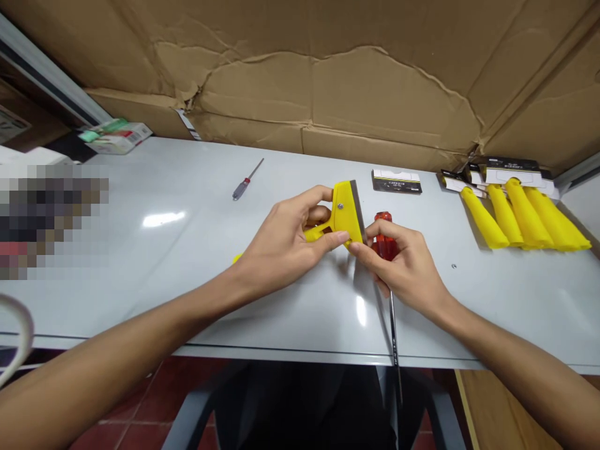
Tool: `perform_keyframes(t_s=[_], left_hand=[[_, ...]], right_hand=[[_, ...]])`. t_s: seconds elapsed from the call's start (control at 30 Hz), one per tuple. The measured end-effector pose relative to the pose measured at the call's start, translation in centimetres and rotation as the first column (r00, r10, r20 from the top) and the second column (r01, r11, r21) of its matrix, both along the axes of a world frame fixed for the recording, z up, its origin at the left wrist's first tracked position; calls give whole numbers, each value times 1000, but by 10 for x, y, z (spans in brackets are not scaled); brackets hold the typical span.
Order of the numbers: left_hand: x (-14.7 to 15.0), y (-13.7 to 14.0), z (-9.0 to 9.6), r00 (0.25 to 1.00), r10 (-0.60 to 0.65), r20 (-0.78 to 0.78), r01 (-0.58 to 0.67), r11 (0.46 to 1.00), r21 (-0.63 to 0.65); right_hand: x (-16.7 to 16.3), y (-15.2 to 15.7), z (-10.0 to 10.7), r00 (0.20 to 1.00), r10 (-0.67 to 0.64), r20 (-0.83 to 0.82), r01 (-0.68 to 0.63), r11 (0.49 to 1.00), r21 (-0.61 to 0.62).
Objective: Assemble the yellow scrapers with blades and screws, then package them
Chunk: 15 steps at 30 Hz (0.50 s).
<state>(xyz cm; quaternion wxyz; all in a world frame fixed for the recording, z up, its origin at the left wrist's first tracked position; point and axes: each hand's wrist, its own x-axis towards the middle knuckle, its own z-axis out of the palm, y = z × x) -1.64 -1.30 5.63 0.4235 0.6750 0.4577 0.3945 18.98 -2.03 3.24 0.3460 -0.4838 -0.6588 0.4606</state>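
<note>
My left hand [293, 234] is closed around the neck of a yellow scraper [344, 209], its thumb pressed on the lower corner of the head. The scraper's dark metal blade [357, 209] faces right, and a screw shows on the head. A yellow tip [237, 258] peeks out behind my left wrist. My right hand [405, 259] grips a long screwdriver by its red handle [385, 245], with the black shaft [393, 331] pointing down past the table edge. The thumb and index finger of that hand meet the blade's lower end. Those fingers hide part of the handle.
A small screwdriver [244, 186] lies at the back of the white table [290, 344]. Behind my right hand is a black-and-white packet [397, 181]. Several yellow-handled packaged scrapers [529, 212] lie far right, near a small nut [454, 266]. Cardboard [328, 94] lines the back; a box [119, 137] stands back left.
</note>
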Motion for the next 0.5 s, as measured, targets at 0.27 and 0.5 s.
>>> perform_keyframes(t_s=[0.27,0.5], left_hand=[[-6,6,8,998,-31,48,38,988,-150],[-9,4,11,988,-99,121,123,970,-211]], right_hand=[[1,0,3,990,58,-126,-75,988,-136],[11,12,12,984,104,-143,-130,972,-195]])
